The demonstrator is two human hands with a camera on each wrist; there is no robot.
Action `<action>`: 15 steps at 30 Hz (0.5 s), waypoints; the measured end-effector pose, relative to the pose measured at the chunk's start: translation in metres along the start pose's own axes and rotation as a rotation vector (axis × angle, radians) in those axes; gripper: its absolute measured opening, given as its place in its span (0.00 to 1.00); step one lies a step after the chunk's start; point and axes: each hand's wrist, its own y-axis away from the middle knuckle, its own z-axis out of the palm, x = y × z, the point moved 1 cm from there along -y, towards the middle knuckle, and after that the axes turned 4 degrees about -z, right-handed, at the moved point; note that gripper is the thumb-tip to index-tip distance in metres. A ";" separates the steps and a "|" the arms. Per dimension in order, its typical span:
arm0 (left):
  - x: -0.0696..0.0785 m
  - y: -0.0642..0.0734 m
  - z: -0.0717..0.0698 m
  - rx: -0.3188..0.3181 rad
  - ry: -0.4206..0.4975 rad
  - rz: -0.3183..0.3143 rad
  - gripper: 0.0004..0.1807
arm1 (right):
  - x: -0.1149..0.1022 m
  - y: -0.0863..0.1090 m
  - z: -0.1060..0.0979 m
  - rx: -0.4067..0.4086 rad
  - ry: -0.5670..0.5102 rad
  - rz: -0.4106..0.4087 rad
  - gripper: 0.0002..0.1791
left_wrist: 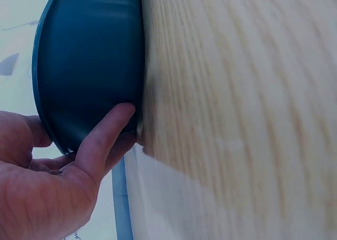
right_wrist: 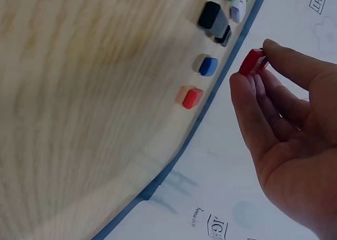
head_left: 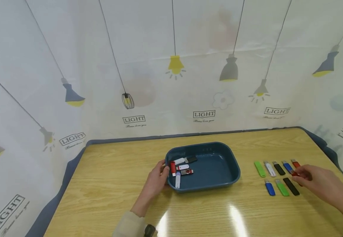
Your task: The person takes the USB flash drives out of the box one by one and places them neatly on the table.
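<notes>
A dark blue rectangular tray (head_left: 217, 168) stands on the table, with several USB sticks gathered at its left end, among them a red one (head_left: 173, 168) and a white one (head_left: 178, 180). My left hand (head_left: 156, 180) grips the tray's left side, thumb at the rim and fingers against the outer wall. Between thumb and fingertips, my right hand (head_left: 322, 184) pinches a red USB stick (right_wrist: 254, 61), raised over the table at the right. Below and beside that hand, more sticks lie in two rows, including a blue one (head_left: 270, 187) and a black one (head_left: 291, 186).
A wooden table (head_left: 115, 171) carries everything. Behind it hangs a pale cloth (head_left: 159, 98) printed with lamps, whose dark border follows the table's far and side edges. Bare wood lies between the tray and the rows of sticks.
</notes>
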 end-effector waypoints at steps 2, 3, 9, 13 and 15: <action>0.000 0.000 0.001 -0.006 0.002 0.001 0.24 | 0.004 0.002 0.002 -0.011 0.009 0.013 0.11; 0.001 0.000 0.001 -0.010 0.006 0.001 0.24 | 0.006 0.003 0.002 -0.016 0.010 0.020 0.12; 0.002 0.001 0.001 -0.011 0.006 -0.003 0.24 | 0.013 0.002 0.006 -0.037 0.002 0.049 0.13; 0.001 0.001 0.000 0.004 -0.014 0.004 0.24 | 0.014 0.000 0.007 -0.071 -0.001 0.066 0.14; 0.001 0.001 0.000 0.004 -0.016 0.002 0.24 | 0.014 -0.001 0.007 -0.092 0.000 0.081 0.14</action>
